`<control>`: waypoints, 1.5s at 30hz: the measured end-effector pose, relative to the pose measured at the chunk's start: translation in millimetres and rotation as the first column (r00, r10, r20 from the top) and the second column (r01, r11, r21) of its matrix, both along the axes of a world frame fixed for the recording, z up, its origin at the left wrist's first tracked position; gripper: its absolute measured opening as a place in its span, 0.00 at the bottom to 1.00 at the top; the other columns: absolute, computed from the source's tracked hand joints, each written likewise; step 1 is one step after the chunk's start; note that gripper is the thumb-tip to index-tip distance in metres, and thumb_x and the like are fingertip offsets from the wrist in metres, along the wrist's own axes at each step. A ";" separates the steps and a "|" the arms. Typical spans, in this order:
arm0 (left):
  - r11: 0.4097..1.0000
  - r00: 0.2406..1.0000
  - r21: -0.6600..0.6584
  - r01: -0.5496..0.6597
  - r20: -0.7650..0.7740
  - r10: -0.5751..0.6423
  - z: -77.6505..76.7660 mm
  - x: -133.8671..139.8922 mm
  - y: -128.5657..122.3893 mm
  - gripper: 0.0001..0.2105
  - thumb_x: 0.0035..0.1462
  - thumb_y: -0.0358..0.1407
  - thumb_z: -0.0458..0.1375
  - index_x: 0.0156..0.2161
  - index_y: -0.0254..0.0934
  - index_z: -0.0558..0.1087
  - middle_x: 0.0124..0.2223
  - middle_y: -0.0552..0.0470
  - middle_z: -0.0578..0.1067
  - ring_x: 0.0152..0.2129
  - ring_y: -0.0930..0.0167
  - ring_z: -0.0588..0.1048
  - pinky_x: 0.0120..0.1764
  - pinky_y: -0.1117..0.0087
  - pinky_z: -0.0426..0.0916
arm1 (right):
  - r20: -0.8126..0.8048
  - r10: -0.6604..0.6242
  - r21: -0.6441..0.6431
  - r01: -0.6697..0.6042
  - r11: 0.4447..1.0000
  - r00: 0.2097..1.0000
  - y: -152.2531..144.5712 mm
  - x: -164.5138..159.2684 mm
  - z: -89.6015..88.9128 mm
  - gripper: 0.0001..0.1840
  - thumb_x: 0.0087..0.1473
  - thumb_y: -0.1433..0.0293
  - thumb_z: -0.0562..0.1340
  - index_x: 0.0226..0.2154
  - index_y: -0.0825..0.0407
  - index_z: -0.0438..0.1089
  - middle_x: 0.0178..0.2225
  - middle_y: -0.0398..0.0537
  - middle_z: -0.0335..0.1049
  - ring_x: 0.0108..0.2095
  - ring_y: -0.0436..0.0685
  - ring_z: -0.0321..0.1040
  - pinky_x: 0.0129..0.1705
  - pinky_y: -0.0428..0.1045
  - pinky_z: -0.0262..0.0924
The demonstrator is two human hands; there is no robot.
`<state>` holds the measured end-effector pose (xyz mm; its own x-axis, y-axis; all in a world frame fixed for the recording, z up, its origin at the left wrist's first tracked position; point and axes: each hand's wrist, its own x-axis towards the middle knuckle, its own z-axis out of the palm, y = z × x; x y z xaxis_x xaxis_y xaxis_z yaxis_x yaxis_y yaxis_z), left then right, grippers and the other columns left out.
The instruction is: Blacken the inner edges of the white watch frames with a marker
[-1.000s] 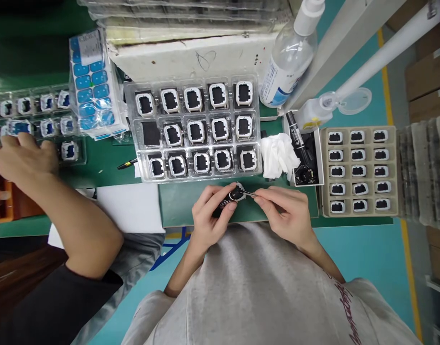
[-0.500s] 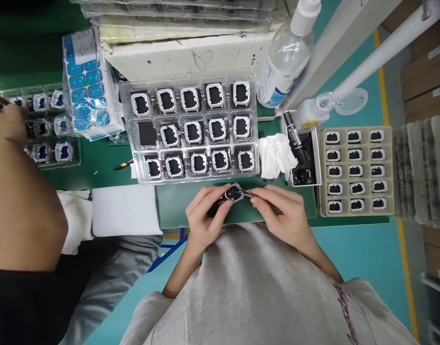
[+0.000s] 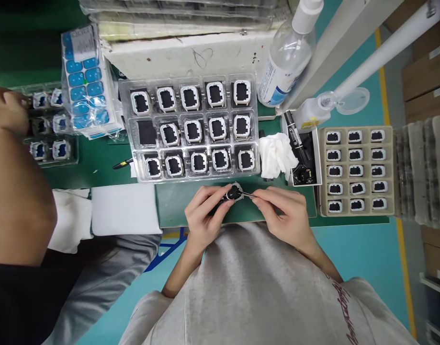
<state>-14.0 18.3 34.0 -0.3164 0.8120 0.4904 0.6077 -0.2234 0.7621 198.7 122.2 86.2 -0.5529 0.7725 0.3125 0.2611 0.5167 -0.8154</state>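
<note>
Gripping a black cylindrical object (image 3: pixel 231 193), the left hand (image 3: pixel 206 213) has its thumb and fingertips drawn in close on either side of it. The right hand (image 3: pixel 286 209) pinches a thin metal tool (image 3: pixel 248 194) between thumb and forefinger, with hardly any gap; the tool's tip reaches the end of the black object. A pale rounded frame (image 3: pixel 237 186) shows at that same end; whether it is joined to the object or just beside it cannot be told. All three items are located between the two hands, above the near edge of a dark green work surface (image 3: pixel 174 207).

Beyond the hands stands a clear plastic compartment tray (image 3: pixel 191 177) bearing fourteen white rounded-square frames (image 3: pixel 219 128) with black centres; a square black pad (image 3: pixel 147 132) shows at the left of its middle row. A crumpled white cloth (image 3: pixel 275 155) lies beside the tray. At far left, a co-worker's hand (image 3: pixel 7 112) is over another compartment tray (image 3: pixel 76 152).
</note>
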 end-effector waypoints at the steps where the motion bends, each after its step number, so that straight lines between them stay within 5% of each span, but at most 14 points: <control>1: 1.000 1.000 0.007 0.001 0.003 -0.001 0.3 0.4 0.5 0.13 0.84 0.38 0.70 0.67 0.47 0.89 0.50 0.50 0.90 0.40 0.67 0.87 0.43 0.65 0.84 | 0.006 -0.002 0.007 0.002 1.000 1.000 -0.3 0.3 -0.3 0.10 0.83 0.70 0.69 0.45 0.45 0.86 0.31 0.41 0.81 0.27 0.53 0.74 0.30 0.52 0.66; 10: 0.998 0.993 0.011 0.066 0.095 -0.067 0.7 2.9 -0.6 0.20 0.87 0.35 0.65 0.76 0.47 0.84 0.55 0.47 0.89 0.47 0.66 0.87 0.50 0.65 0.83 | -0.010 0.005 0.007 -0.005 1.000 1.000 -0.1 0.3 0.3 0.08 0.83 0.69 0.68 0.50 0.46 0.86 0.33 0.43 0.82 0.29 0.54 0.75 0.31 0.52 0.67; 27: 0.999 0.998 0.018 -0.043 0.054 0.042 -3.7 4.0 2.1 0.09 0.85 0.40 0.70 0.62 0.45 0.87 0.52 0.49 0.87 0.45 0.66 0.87 0.49 0.63 0.84 | -0.009 -0.021 0.025 0.021 0.999 1.000 -6.3 -3.2 3.5 0.06 0.82 0.73 0.71 0.51 0.48 0.86 0.35 0.42 0.82 0.30 0.52 0.75 0.32 0.50 0.67; 37: 0.999 0.993 0.049 0.014 0.116 -0.020 -4.9 5.3 2.8 0.10 0.83 0.36 0.71 0.64 0.45 0.86 0.53 0.48 0.89 0.46 0.65 0.88 0.50 0.62 0.84 | -0.049 -0.045 0.086 0.049 0.995 0.998 -7.8 -5.2 -3.0 0.07 0.81 0.74 0.70 0.46 0.48 0.84 0.30 0.39 0.78 0.27 0.50 0.69 0.30 0.50 0.62; 45: 0.998 0.983 0.053 0.033 0.181 -0.042 -6.4 5.4 4.2 0.09 0.82 0.34 0.72 0.62 0.45 0.85 0.52 0.50 0.91 0.45 0.65 0.89 0.50 0.62 0.85 | -0.045 -0.029 -0.006 0.029 1.000 0.999 -7.0 -6.1 -0.3 0.06 0.82 0.70 0.71 0.51 0.49 0.87 0.32 0.42 0.81 0.27 0.50 0.71 0.27 0.49 0.61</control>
<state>-8.6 22.4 27.6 -0.3737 0.8011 0.4675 0.4506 -0.2837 0.8464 192.6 115.2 85.9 -0.5156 0.7899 0.3320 0.2389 0.5046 -0.8296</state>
